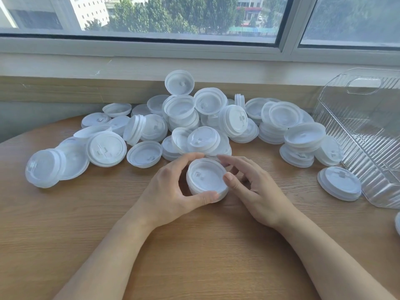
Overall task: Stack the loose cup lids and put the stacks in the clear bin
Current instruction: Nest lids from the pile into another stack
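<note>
We hold a short stack (207,178) at the table's (194,245) centre, left hand (171,187) curled round it, right fingers (230,177) pinching its 3 o'clock rim. Squeezed unevenly, the lids could slip apart; the bin (365,135) at 2 o'clock looks empty.

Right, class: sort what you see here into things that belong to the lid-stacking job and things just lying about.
Job:
small stack of lids, held by left hand and right hand
loose lid pile
clear bin

Just there:
wooden table
window
</note>
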The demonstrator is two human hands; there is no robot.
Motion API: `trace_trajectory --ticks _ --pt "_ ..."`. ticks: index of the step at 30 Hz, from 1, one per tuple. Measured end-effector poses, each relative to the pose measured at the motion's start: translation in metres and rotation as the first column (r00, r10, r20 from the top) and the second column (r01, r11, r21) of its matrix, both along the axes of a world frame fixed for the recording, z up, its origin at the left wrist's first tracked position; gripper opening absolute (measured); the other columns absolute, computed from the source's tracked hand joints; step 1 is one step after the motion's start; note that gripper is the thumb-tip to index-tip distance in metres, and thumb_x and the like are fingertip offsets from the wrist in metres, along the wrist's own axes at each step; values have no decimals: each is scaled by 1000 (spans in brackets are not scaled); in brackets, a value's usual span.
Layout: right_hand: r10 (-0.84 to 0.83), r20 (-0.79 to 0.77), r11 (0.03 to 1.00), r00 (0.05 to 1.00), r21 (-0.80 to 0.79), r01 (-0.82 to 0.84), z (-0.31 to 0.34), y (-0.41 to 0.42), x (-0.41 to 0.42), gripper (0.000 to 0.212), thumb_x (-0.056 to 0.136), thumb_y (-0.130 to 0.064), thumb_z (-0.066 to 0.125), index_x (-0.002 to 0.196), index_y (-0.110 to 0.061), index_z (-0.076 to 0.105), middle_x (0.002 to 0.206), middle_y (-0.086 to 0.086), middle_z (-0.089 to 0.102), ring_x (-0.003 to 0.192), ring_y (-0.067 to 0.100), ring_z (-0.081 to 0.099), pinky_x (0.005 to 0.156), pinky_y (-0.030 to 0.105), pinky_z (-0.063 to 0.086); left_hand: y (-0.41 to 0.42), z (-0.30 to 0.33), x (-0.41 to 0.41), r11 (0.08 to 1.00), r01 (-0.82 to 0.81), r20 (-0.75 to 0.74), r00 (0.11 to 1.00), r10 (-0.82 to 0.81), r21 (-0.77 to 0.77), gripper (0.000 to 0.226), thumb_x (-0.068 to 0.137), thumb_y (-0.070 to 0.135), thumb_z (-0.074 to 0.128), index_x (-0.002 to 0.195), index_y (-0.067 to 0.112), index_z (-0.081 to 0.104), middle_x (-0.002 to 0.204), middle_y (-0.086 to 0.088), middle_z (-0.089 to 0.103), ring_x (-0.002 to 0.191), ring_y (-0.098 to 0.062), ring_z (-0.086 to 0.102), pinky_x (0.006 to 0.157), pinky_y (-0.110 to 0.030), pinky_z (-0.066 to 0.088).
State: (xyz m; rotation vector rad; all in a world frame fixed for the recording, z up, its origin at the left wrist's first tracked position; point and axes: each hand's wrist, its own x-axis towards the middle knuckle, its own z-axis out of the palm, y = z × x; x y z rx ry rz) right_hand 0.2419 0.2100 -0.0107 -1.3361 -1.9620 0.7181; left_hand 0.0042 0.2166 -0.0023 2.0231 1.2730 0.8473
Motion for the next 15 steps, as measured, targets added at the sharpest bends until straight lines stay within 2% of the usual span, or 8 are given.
trace_trajectory --ticks 2,4,6,7,9,10,12,15 --pt "-36 -55 999 998 6 37 0 2 1 51 102 -58 49 147 -34 54 122 -24 60 99 5 59 90 18 41 0 0 0 1000 -11 3 1000 11 7 84 68 70 84 142 44 52 127 31 64 124 8 56 104 -16 42" --pt "-54 -126 999 991 -16 52 0 4 -2 47 104 -53 52 148 -36 54 110 -24 59 76 4 57 82 14 41 0 -1 0 1000 -10 -11 1000 11 18 89 67 75 83 144 43 51 131 30 62 126 9 54 105 -17 41" --pt "-56 -205 998 977 -41 49 2 5 -7 47 102 -48 53 148 -37 53 103 -26 57 68 5 52 79 15 43 -1 -1 -1 1000 -6 -24 1000 6 21 92 66 76 82 146 44 50 135 30 60 128 11 51 105 -14 39" --pt "-56 -227 998 972 -39 49 3 6 -9 48 102 -47 54 149 -36 52 107 -25 56 70 5 54 81 16 44 -2 -1 -1 1000 -5 -30 1000 6 24 92 67 75 83 146 44 49 135 31 59 128 12 50 105 -13 38" --pt "-62 -237 998 970 -16 60 4 8 -12 47 104 -49 53 150 -38 51 130 -23 55 86 6 62 90 25 48 -2 -1 -1 1000 -5 -40 999 6 27 93 67 76 82 147 43 50 136 33 57 128 14 48 104 -11 37" --pt "-69 -238 998 969 -2 70 3 9 -12 46 105 -49 53 150 -39 51 141 -20 51 97 9 64 97 32 51 -3 -1 -1 1000 -4 -42 999 5 24 94 66 80 79 148 43 50 137 33 56 128 15 48 105 -12 37" --pt "-88 -246 996 965 6 93 2 11 -11 43 107 -47 51 149 -40 51 150 -18 47 112 13 65 106 40 51 -3 -1 -1 1000 -6 -46 999 7 18 97 66 87 71 149 42 49 140 31 56 131 12 47 110 -20 40" --pt "-123 -248 992 961 -33 119 2 14 -11 41 108 -47 48 148 -41 53 146 -22 50 114 10 63 107 31 49 -2 -1 0 1000 -5 -42 999 6 13 95 68 88 68 149 42 50 140 28 57 132 9 48 115 -29 42"
